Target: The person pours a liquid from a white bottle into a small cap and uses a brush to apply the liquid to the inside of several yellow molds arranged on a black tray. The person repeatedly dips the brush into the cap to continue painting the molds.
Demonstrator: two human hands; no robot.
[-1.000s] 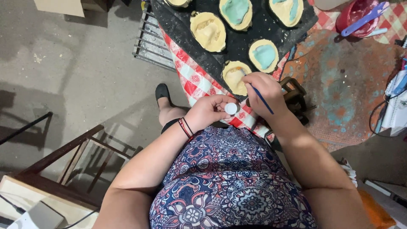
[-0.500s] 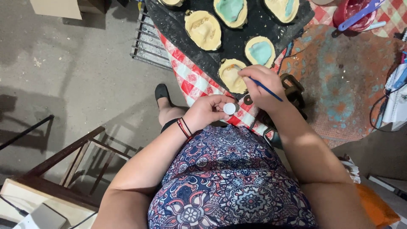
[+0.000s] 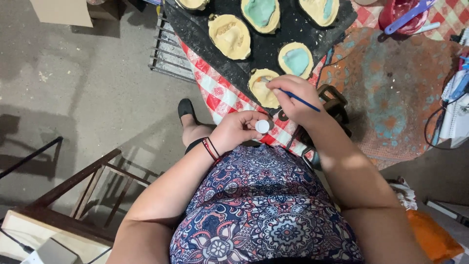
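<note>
— What is being worked on?

— A pale yellow oval plaster cast (image 3: 262,88), lying just under the fingertips of the right hand (image 3: 295,98); it rests on a black sheet (image 3: 273,41) at that sheet's near edge.

— And that hand?

— Pinched together on a thin blue-handled paintbrush (image 3: 300,101); the handle slants back over the knuckles, the tip lies at the cast's upper edge.

— The other hand?

— The left hand (image 3: 242,129) sits just beside the right, nearer the body; its fingers are curled around a small white round pot (image 3: 262,126), held with its top facing up; red and black bands (image 3: 211,148) circle the wrist.

— What lies beyond the hands?

— Farther out on the black sheet, more oval casts; one just past the right hand is filled turquoise (image 3: 296,60), another plain yellow one (image 3: 229,35) lies beyond the left; under the sheet a red-and-white checked cloth (image 3: 215,93) shows; to the right of the right hand, a paint-stained brown surface (image 3: 395,83), with a red bowl (image 3: 398,12) at its far end.
</note>
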